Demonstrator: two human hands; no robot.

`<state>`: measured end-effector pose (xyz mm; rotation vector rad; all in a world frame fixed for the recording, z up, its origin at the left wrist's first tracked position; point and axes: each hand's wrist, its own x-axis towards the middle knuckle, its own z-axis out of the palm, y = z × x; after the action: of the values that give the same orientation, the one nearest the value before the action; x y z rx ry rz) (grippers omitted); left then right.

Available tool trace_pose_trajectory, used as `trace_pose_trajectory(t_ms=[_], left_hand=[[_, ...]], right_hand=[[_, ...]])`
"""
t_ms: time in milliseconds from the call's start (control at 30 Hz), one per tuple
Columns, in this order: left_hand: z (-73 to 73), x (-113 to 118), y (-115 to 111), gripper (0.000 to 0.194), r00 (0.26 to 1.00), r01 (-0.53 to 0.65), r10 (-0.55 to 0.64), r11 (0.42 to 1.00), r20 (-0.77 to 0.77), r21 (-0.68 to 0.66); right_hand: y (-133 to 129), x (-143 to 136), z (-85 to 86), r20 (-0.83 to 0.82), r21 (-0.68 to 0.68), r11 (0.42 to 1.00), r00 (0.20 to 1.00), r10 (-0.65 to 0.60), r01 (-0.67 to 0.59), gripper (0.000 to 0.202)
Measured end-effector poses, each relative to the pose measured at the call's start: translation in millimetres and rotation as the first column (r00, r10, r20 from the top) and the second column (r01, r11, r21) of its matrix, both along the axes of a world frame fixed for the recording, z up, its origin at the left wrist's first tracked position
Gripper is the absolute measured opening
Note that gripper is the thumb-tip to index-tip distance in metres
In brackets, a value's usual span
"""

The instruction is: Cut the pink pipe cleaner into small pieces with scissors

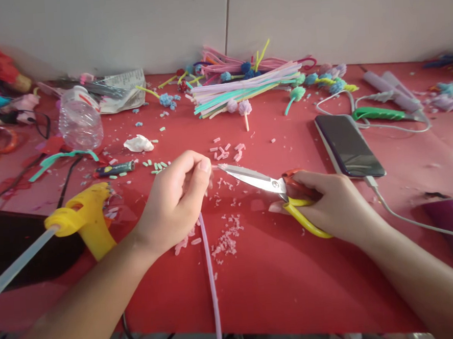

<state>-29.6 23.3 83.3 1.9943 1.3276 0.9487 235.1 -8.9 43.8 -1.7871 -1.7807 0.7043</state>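
My left hand [178,200] is closed in a pinch on a purple pipe cleaner [210,273], whose long end hangs down over the table's front edge. A short tip pokes out beyond the fingertips, beside the scissors' point. My right hand [328,204] grips the scissors [253,179] by their red and yellow handles; the blades look nearly closed and point left. Short pink pieces [222,152] lie behind the blade tips, and pink fluff [227,241] is scattered in front of them. Small pale green pieces [159,166] are behind my left hand.
A yellow glue gun [93,213] and plastic bottle [79,117] are at the left of the red table [288,298]. Bundled pipe cleaners [244,89] lie near the wall. At the right are a phone [350,144] with a white cable and a green cutter [378,113].
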Motion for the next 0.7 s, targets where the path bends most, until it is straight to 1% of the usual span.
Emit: trace_pose_trajectory(t_ms=[167,367,500,633,700], left_hand=[[0.2,-0.2,0.3,0.027,1.0,-0.004,0.004,1.0,0.0,0.013],[1.0,0.0,-1.1,0.025,1.0,0.002,-0.001,0.999,-0.028,0.038],[-0.4,0.3,-1.2,0.025,1.0,0.001,0.0,1.0,-0.028,0.031],[-1.5,-0.5,-0.3,0.025,1.0,0.008,-0.008,0.999,-0.015,0.031],[-1.3,-0.9,0.2,0.025,1.0,0.013,-0.012,0.999,-0.017,0.04]], right_hand=[[-0.3,0.9,-1.3,-0.007,-0.023,1.0,1.0,-0.009,0.009,0.075],[-0.4,1.0,-0.3,0.003,0.028,1.0,1.0,0.003,-0.003,0.075],[0.2,0.6,-2.5,0.0,0.032,0.999,1.0,0.015,-0.015,0.074],[-0.6,1.0,-3.8,-0.035,0.026,0.999,0.999,-0.03,0.031,0.075],[-1.0,1.6,-2.7,-0.045,0.001,0.999,0.998,-0.043,0.043,0.075]])
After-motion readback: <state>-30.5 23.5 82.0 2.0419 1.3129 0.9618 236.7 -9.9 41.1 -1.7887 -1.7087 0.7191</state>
